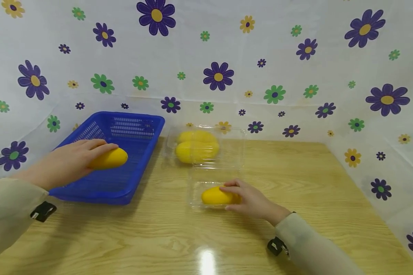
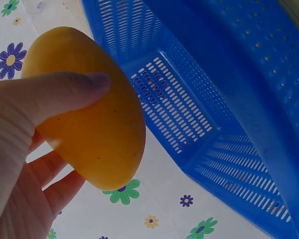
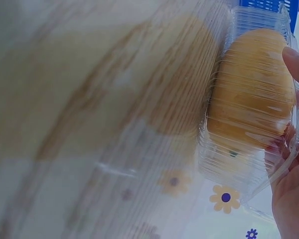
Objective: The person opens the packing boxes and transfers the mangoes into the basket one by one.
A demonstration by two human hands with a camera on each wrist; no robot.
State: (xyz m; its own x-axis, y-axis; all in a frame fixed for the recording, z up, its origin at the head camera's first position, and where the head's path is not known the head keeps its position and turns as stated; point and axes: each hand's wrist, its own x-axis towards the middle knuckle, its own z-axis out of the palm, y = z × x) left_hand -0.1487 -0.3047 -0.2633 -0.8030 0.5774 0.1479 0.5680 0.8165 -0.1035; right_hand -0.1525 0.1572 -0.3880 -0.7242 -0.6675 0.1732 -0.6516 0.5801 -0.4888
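My left hand [image 1: 73,158] grips a yellow mango [image 1: 109,159] over the left part of a blue plastic basket [image 1: 134,183]. In the left wrist view the thumb lies across this mango [image 2: 99,134], with other fingers behind it. A second mango [image 1: 215,195] lies in the front part of an open clear plastic clamshell box [image 1: 197,187]. My right hand [image 1: 251,199] holds that mango at its right end, fingers spread to either side. In the right wrist view the box wall [image 3: 214,159] covers much of the mango [image 3: 251,89], and some fingertips show only through plastic.
Behind the open box, more yellow mangoes [image 1: 197,147] sit in clear plastic at the back of the wooden table [image 1: 282,172]. A white cloth [image 1: 192,49] with printed flowers hangs behind and at the sides. The basket has slotted walls.
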